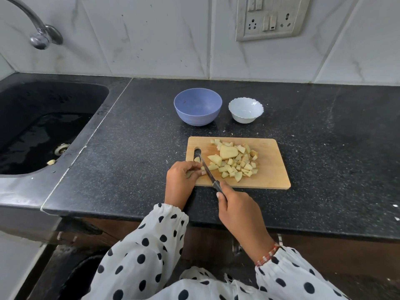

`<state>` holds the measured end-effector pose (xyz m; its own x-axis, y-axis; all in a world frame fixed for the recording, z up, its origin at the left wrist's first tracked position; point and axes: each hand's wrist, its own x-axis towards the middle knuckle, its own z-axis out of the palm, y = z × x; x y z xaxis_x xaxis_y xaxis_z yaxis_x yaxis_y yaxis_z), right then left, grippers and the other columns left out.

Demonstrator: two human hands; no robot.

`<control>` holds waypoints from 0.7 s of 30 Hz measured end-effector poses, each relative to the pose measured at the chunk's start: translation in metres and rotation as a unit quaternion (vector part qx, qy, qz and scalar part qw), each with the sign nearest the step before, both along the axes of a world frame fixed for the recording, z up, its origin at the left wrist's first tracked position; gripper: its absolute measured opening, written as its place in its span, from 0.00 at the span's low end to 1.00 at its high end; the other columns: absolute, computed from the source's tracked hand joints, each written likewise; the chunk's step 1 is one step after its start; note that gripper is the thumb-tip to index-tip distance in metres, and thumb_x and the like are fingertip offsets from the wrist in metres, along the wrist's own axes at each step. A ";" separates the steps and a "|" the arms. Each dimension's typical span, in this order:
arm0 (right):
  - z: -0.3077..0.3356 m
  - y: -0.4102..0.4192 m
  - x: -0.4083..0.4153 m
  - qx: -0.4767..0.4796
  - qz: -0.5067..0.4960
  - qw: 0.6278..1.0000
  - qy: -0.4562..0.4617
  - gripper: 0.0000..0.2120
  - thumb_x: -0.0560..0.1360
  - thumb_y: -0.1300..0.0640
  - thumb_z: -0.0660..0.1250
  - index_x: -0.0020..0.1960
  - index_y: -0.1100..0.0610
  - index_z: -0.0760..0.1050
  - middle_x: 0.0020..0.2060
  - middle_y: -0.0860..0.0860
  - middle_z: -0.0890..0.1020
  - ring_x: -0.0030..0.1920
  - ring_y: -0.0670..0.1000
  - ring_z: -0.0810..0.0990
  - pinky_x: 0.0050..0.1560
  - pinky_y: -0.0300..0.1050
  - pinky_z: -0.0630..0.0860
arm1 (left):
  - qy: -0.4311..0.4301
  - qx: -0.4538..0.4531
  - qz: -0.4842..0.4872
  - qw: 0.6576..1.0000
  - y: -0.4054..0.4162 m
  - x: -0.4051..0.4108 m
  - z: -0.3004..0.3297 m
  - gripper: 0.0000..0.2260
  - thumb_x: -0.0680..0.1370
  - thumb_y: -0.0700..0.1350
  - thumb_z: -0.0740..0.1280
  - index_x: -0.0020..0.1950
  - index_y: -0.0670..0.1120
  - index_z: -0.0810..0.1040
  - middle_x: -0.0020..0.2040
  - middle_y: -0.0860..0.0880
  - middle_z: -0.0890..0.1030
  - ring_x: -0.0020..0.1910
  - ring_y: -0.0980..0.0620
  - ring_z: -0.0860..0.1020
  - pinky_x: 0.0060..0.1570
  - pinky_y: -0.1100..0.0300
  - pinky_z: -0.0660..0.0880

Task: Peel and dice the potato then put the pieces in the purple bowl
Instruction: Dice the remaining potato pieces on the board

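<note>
A wooden cutting board (268,167) lies on the black counter with a heap of diced potato pieces (236,164) and two larger chunks on it. My left hand (183,178) pinches a small potato piece at the board's near left corner. My right hand (237,210) grips a dark-handled knife (208,172); the blade slants across the board just right of my left fingertips. Behind the board stands the purple bowl (198,109), with nothing in it.
A white scalloped bowl (246,110) sits right of the purple one. The black sink (43,126) with water and a scrap lies at left under a tap (41,35). A socket panel (270,17) is on the tiled wall.
</note>
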<state>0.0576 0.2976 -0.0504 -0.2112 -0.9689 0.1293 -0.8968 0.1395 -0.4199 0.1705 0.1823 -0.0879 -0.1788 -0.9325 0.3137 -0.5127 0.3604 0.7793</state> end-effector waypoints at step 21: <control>-0.009 0.002 0.003 0.030 0.025 0.987 0.153 0.24 0.80 0.57 0.55 0.75 0.55 0.53 0.41 0.50 0.78 0.33 0.48 0.70 0.25 0.38 0.58 | -0.026 -0.015 -0.005 1.000 0.003 -0.001 0.002 0.05 0.69 0.42 0.74 0.43 0.45 0.83 0.40 0.51 0.81 0.42 0.55 0.76 0.43 0.68 0.67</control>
<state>0.0601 0.2992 -0.0595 -0.1225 -0.9850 0.1219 -0.9869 0.1079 -0.1202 0.1697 0.1857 -0.0854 -0.2054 -0.9211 0.3307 -0.5482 0.3882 0.7408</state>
